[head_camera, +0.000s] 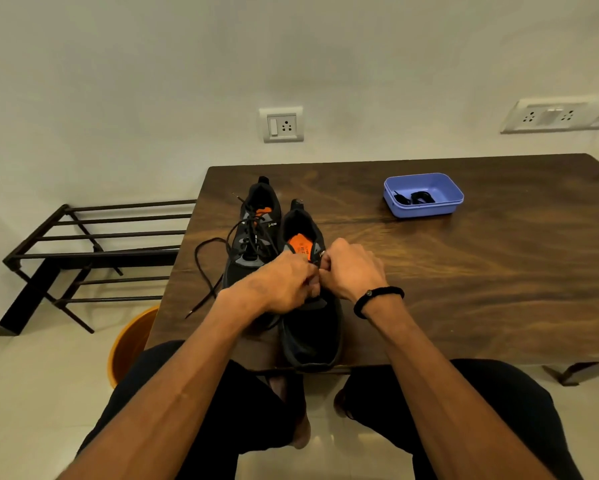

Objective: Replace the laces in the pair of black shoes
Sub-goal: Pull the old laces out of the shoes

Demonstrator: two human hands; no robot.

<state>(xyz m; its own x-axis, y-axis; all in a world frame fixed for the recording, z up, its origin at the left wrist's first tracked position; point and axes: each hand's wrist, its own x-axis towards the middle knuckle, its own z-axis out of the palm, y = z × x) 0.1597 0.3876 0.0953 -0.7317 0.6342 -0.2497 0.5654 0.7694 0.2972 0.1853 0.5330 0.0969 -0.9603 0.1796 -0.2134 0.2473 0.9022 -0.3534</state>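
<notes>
Head view: both hands met over near shoe [310,320], at its eyelets. Left hand [284,282] curled, fingers [310,280] bunched at the tongue; right hand [351,268] curled too, knuckles up, fingers [326,268] touching the left's. Probably pinching something small between them, a lace end or an eyelet edge, but cannot tell: fingertips hidden, no lace visible there. Near shoe set toe toward the body, heel away, orange insole [300,245] showing just beyond the fingers; seems unlaced, so likely being worked first, close for easy reach.

Second shoe [256,233] just left of the fingers and a little farther off, touching the first, old lace [215,268] loosened, trailing left and down over the worktop edge; judged to be waiting its turn.

Blue tray [426,211] well off to the right and beyond the fingers, black laces [417,198] coiled inside, presumably the replacements or those taken out.

Dark wood worktop [464,289] against a pale wall with sockets [283,124]. Black rack [93,251] on the floor at left, orange bucket [131,344] below the worktop corner.
</notes>
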